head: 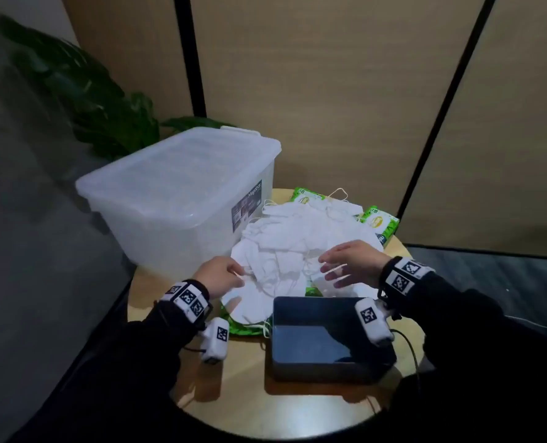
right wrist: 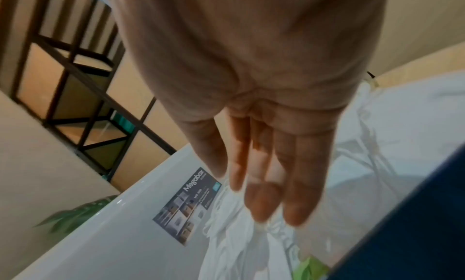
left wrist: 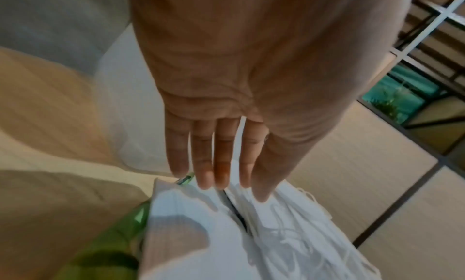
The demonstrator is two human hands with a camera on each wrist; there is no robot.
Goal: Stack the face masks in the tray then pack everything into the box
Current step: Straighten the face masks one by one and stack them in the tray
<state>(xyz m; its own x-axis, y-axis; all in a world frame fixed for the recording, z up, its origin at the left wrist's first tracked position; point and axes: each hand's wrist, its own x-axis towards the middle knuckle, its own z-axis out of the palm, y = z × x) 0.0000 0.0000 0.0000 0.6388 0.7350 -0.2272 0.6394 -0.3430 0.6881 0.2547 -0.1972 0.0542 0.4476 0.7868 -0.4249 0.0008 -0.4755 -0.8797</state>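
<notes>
- Both grips, left hand (head: 220,274) and right hand (head: 352,259), spread, holding nothing.
- Tangled ear loops in face masks (head: 301,241) beneath them risk dragging extras past the tray (head: 326,367).

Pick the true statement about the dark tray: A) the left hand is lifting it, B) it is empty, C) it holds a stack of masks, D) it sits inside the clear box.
B: the dark tray shows only its bare bottom, while the face masks lie in a loose pile on the table beyond it.
</notes>
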